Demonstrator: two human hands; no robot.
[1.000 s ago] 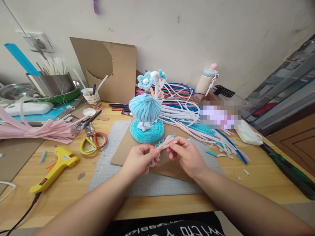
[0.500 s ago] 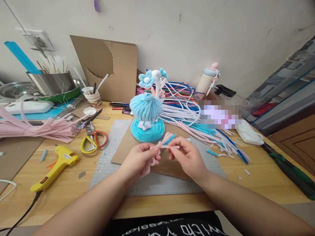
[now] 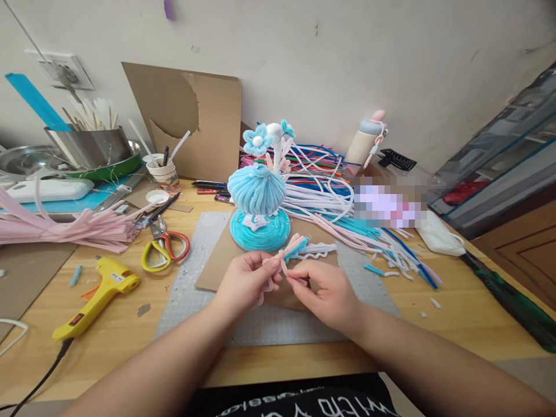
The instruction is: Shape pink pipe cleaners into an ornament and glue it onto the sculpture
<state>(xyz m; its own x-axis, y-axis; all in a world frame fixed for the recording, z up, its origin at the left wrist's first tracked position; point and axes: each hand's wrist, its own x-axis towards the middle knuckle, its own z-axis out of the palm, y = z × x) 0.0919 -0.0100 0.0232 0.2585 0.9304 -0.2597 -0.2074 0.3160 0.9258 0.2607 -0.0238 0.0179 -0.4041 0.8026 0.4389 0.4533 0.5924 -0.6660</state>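
My left hand (image 3: pixel 249 280) pinches the base of a small bunch of pink and blue pipe cleaners (image 3: pixel 296 246), whose tips point up and right. Close beside it, my right hand (image 3: pixel 324 289) holds a pale pink strip (image 3: pixel 284 266) that bends down from the bunch. Wavy white pieces (image 3: pixel 319 250) lie behind the right hand on brown cardboard (image 3: pixel 221 263). Just beyond my hands stands a fluffy blue ornament (image 3: pixel 257 190) with a coiled turquoise base (image 3: pixel 259 233) and a blue flower (image 3: pixel 258 141) on top.
To the left lie scissors (image 3: pixel 165 249), a yellow glue gun (image 3: pixel 95 298) and a pink pipe cleaner bundle (image 3: pixel 87 227). A paper cup (image 3: pixel 164 175) stands further back. Many pipe cleaners (image 3: pixel 321 191) spread behind at right, near a bottle (image 3: pixel 365 142) and a green-black tool (image 3: pixel 512 301).
My right hand has moved slightly left and down, and the pink strip that stuck out to the right now bends downward. The wavy white pieces have come into fuller view.
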